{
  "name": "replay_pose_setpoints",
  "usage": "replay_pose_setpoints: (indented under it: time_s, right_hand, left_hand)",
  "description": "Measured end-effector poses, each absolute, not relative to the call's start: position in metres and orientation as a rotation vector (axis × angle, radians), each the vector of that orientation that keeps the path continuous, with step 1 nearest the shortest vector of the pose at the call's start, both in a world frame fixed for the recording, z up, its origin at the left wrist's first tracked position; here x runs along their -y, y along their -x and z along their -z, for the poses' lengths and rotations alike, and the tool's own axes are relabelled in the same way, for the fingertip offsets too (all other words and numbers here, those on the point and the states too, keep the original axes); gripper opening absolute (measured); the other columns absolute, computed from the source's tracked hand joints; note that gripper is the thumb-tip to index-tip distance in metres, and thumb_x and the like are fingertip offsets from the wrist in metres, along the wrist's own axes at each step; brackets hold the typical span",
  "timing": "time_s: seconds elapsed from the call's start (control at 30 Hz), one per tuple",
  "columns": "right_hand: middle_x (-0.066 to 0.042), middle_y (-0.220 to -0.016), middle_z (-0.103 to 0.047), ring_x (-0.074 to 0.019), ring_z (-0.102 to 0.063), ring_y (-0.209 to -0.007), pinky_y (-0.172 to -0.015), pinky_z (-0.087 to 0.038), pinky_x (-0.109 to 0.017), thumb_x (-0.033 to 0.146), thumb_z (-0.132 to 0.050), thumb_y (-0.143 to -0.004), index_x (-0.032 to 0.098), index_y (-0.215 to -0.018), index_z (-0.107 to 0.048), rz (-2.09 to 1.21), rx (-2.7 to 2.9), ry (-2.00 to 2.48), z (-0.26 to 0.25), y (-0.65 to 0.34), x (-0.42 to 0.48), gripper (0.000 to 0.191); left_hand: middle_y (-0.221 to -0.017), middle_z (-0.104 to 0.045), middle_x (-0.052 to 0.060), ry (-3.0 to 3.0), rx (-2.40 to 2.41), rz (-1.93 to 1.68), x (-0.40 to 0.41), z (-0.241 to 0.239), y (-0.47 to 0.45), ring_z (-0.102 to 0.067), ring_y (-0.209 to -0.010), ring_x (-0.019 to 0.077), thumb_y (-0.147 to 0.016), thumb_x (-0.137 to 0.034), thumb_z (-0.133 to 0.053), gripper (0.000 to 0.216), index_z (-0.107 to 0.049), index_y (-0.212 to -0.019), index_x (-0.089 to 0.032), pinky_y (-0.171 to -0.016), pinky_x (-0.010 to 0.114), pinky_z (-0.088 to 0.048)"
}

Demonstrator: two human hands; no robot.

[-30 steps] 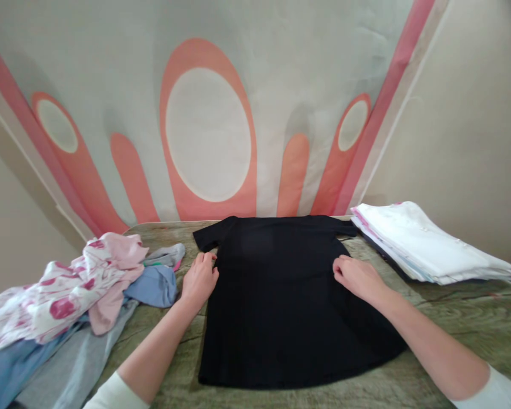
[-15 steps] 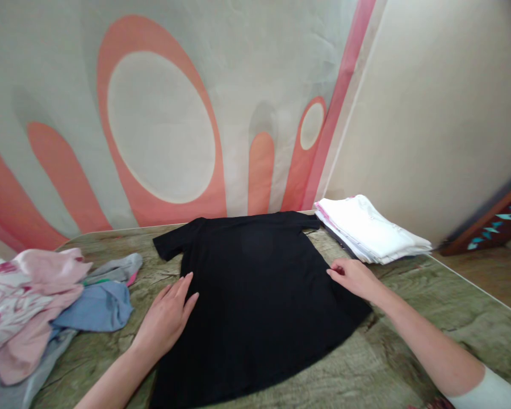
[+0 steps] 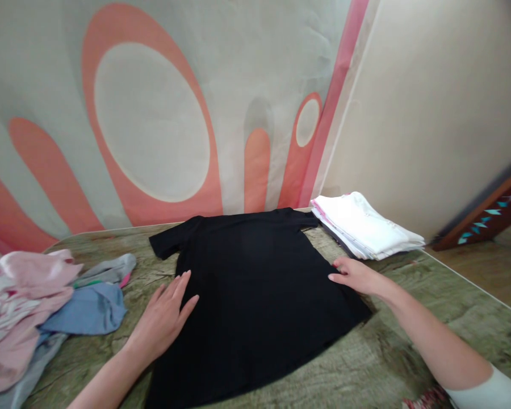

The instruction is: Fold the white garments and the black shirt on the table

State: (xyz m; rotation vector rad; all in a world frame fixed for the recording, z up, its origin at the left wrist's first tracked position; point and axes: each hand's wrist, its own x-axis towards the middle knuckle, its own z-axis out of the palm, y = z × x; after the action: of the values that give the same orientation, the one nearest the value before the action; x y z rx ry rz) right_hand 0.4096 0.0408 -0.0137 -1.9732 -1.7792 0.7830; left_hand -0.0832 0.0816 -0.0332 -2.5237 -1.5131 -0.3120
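A black T-shirt lies spread flat on the green patterned table, collar end towards the wall. My left hand rests flat on the shirt's left edge, fingers stretched out and open. My right hand lies on the shirt's right edge near the sleeve, fingers extended and pressed to the cloth, holding nothing.
A pile of loose clothes, pink, floral, blue and grey, sits at the left. A stack of folded white garments lies at the back right by the wall. A banner with orange shapes hangs behind. Wooden floor shows on the right.
My left hand went from a curled grip at the shirt's left side to lying flat and open lower down. The view swung to the right. The right hand flattened on the right edge.
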Motion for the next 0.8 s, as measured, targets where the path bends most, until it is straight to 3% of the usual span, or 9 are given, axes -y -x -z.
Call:
replay_pose_setpoints:
  time_s: [0.17, 0.27, 0.4, 0.47, 0.57, 0.63, 0.73, 0.8]
  right_hand:
    - [0.004, -0.066, -0.054, -0.0119, -0.053, -0.058, -0.050, -0.039, -0.021, 0.041, -0.059, -0.073, 0.019, -0.105, -0.046, -1.196, 1.735, 1.791, -0.006, -0.427, -0.028, 0.042]
    - [0.005, -0.068, -0.054, -0.0118, -0.055, -0.057, -0.050, -0.040, -0.021, 0.044, -0.062, -0.069, 0.021, -0.102, -0.044, -1.342, 1.717, 1.823, -0.012, -0.439, -0.022, 0.044]
    - [0.005, -0.064, -0.053, -0.0109, -0.054, -0.046, -0.044, -0.040, -0.021, 0.045, -0.066, -0.064, 0.021, -0.094, -0.044, -1.431, 1.719, 2.011, -0.007, -0.447, -0.021, 0.044]
    - [0.004, -0.064, -0.054, -0.0127, -0.056, -0.050, -0.047, -0.043, -0.023, 0.042, -0.065, -0.066, 0.020, -0.092, -0.045, -1.268, 1.808, 2.042, -0.004, -0.444, -0.023, 0.039]
    - [-0.004, -0.076, -0.060, -0.0181, -0.060, -0.069, -0.065, -0.048, -0.031, 0.036, -0.060, -0.072, 0.018, -0.087, -0.050, -0.654, 1.985, 2.025, -0.005, -0.420, -0.027, 0.025]
    - [-0.010, -0.097, -0.061, -0.0225, -0.058, -0.092, -0.084, -0.045, -0.038, 0.036, -0.053, -0.079, 0.018, -0.093, -0.055, -0.335, 2.073, 1.881, -0.006, -0.387, -0.026, 0.023]
    - [-0.009, -0.133, -0.045, -0.0240, -0.037, -0.124, -0.104, -0.030, -0.042, 0.041, -0.047, -0.085, 0.023, -0.119, -0.052, -0.349, 2.302, 1.524, -0.007, -0.329, -0.014, 0.039]
    - [-0.004, -0.142, -0.035, -0.0240, -0.024, -0.132, -0.107, -0.025, -0.043, 0.045, -0.048, -0.084, 0.028, -0.129, -0.046, -0.514, 2.486, 1.366, -0.007, -0.300, -0.003, 0.048]
  left_hand:
    - [-0.143, -0.031, 0.009, 2.565, 1.522, 0.298, -0.082, 0.039, 0.087, -0.031, -0.130, 0.0251, -0.090, -0.047, -0.032, 0.064, -0.015, -0.144, -0.018, -0.103, 0.044, -0.029]
    - [-0.143, -0.032, 0.010, 2.560, 1.529, 0.319, -0.080, 0.038, 0.086, -0.031, -0.130, 0.0251, -0.089, -0.048, -0.033, 0.066, -0.013, -0.144, -0.016, -0.104, 0.043, -0.028]
    - [-0.143, -0.031, 0.011, 2.559, 1.539, 0.319, -0.079, 0.034, 0.083, -0.031, -0.130, 0.0253, -0.089, -0.048, -0.034, 0.066, -0.016, -0.144, -0.016, -0.105, 0.043, -0.025]
    - [-0.143, -0.032, 0.010, 2.583, 1.536, 0.307, -0.078, 0.032, 0.082, -0.031, -0.130, 0.0249, -0.090, -0.047, -0.034, 0.062, -0.021, -0.142, -0.018, -0.106, 0.044, -0.023]
    - [-0.143, -0.033, 0.007, 2.671, 1.495, 0.271, -0.074, 0.025, 0.077, -0.030, -0.131, 0.0225, -0.091, -0.042, -0.033, 0.053, -0.027, -0.140, -0.022, -0.108, 0.045, -0.020]
    - [-0.143, -0.032, 0.006, 2.736, 1.460, 0.254, -0.069, 0.020, 0.073, -0.029, -0.132, 0.0212, -0.092, -0.040, -0.032, 0.050, -0.029, -0.139, -0.023, -0.108, 0.044, -0.019]
    - [-0.145, -0.028, 0.006, 2.816, 1.424, 0.225, -0.061, 0.012, 0.067, -0.025, -0.133, 0.0208, -0.093, -0.040, -0.032, 0.049, -0.029, -0.139, -0.025, -0.109, 0.043, -0.019]
    - [-0.146, -0.025, 0.006, 2.854, 1.420, 0.210, -0.057, 0.007, 0.066, -0.022, -0.134, 0.0206, -0.093, -0.041, -0.031, 0.050, -0.027, -0.140, -0.025, -0.109, 0.042, -0.019]
